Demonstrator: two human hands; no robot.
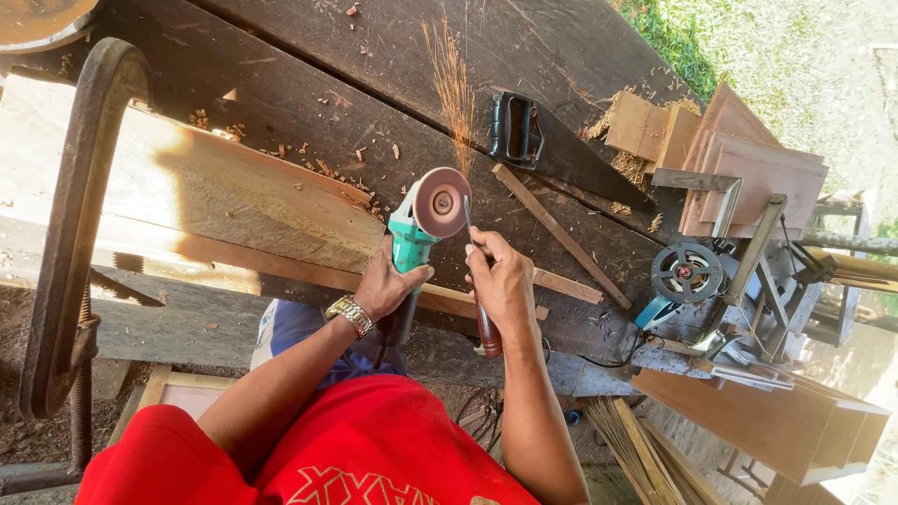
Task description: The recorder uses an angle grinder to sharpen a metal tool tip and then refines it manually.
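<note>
Head view looks straight down at my two hands over the dark plank counter (281, 103). My left hand (388, 285), a metal watch (351, 313) on its wrist, has its grip wrapped tight around the green body of the angle grinder (412, 238), whose round reddish disc (441, 201) faces up at me. My right hand (500, 281) has its grip pressed together around the dark wooden handle of a chisel (479, 281), the handle's end poking out below my fist and the thin steel blade reaching up so its tip meets the edge of the disc. A fan of orange sparks (454, 84) streams away from that contact across the counter, so I judge the sharpening is under way rather than finished; I cannot tell from here how much of the edge is ground or how much is left. Wood chips and sawdust lie scattered over the planks. Beyond the sparks a handsaw (552, 150) with a black handle lies flat, and a thin wood strip (561, 234) lies diagonally just right of the chisel. Further right sit stacked wood blocks (748, 168) and a small motor with a pulley (689, 271), well apart from both hands.
</note>
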